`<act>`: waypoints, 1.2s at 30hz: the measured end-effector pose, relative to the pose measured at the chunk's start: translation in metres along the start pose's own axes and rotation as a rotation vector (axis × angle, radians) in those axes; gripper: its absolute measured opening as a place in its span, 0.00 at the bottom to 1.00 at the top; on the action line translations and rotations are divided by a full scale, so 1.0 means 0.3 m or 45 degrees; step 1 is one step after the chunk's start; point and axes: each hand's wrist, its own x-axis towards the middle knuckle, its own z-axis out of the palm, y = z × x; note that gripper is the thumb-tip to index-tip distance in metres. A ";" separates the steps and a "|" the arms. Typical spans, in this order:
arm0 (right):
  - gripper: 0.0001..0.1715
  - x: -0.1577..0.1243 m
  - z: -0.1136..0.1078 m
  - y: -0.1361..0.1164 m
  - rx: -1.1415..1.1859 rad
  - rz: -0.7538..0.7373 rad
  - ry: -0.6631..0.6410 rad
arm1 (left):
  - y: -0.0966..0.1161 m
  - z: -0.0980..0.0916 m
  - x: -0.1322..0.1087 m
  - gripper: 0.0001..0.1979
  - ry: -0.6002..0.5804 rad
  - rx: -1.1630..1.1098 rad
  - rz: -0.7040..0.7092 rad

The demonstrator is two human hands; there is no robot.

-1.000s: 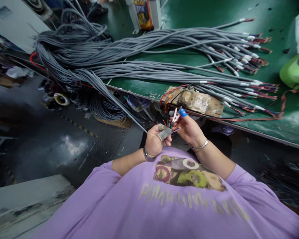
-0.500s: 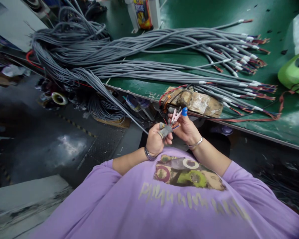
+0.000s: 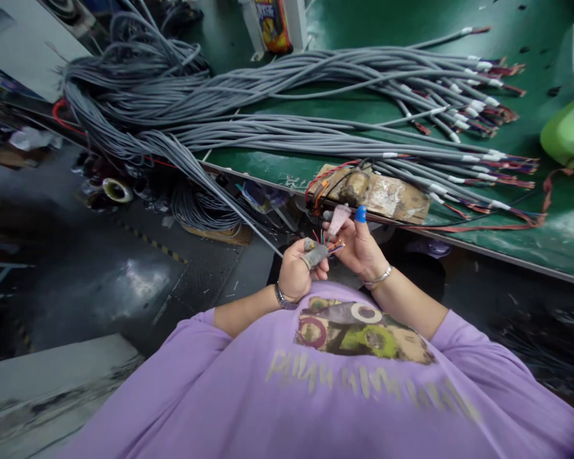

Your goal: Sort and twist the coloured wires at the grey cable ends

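My left hand (image 3: pixel 294 275) is closed on the end of a grey cable (image 3: pixel 263 234), with worn grey covers on its thumb and a finger. Thin coloured wires (image 3: pixel 333 247) fan out of that end toward my right hand (image 3: pixel 360 254). A pink clothes-peg-like clip (image 3: pixel 338 220), blurred by motion, lies against the fingers of my right hand, its tip near the wires. The right thumb, in a blue finger cover (image 3: pixel 361 214), stands up apart from the clip. Palm and fingers partly hide how the clip is held.
Long bundles of grey cables (image 3: pixel 268 137) with stripped ends cover the green table (image 3: pixel 516 242). A wooden block (image 3: pixel 397 197) with wires sits at its front edge. A light green basket (image 3: pixel 567 137) is at right; a coil of cable (image 3: pixel 205 207) lies below.
The pink clip has swung and blurred, and my right hand has shifted slightly right with its thumb. My left hand keeps its grip on the cable. The view has moved slightly.
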 end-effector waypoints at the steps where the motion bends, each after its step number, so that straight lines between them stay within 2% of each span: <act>1: 0.35 -0.006 -0.011 -0.006 -0.042 0.045 -0.035 | -0.005 -0.008 -0.002 0.20 -0.004 0.015 0.001; 4: 0.38 -0.028 -0.044 -0.034 -0.187 0.217 -0.197 | -0.017 -0.032 -0.006 0.20 -0.022 0.072 0.024; 7: 0.31 -0.047 -0.060 -0.061 -0.346 0.280 -0.301 | -0.018 -0.041 -0.010 0.19 -0.068 0.144 0.053; 11: 0.19 -0.066 -0.045 -0.077 -0.527 0.171 -0.308 | 0.000 -0.029 -0.012 0.18 -0.168 0.264 0.034; 16: 0.18 -0.081 -0.021 -0.069 -0.824 0.010 -0.378 | 0.012 -0.033 0.006 0.17 -0.379 0.443 -0.179; 18: 0.19 -0.084 -0.021 -0.063 -0.889 -0.084 -0.329 | 0.006 -0.043 0.015 0.15 -0.394 0.462 -0.205; 22: 0.24 -0.089 -0.036 -0.046 -0.830 -0.112 -0.121 | -0.016 -0.049 0.027 0.18 -0.219 0.319 -0.101; 24: 0.26 -0.095 -0.044 -0.027 -0.771 -0.085 -0.107 | -0.027 -0.044 0.033 0.20 -0.119 0.226 -0.035; 26: 0.26 -0.100 -0.046 -0.001 -0.695 -0.142 -0.102 | -0.033 -0.040 0.041 0.22 -0.078 0.180 -0.008; 30: 0.23 -0.102 -0.033 0.037 -0.570 -0.309 0.012 | -0.016 -0.054 0.057 0.23 -0.210 0.234 -0.046; 34: 0.25 -0.103 -0.005 0.035 -0.518 -0.157 -0.057 | 0.015 -0.084 0.057 0.20 -0.427 0.604 0.102; 36: 0.25 -0.103 0.010 0.029 -0.515 -0.080 -0.106 | 0.016 -0.092 0.048 0.19 -0.484 0.715 0.165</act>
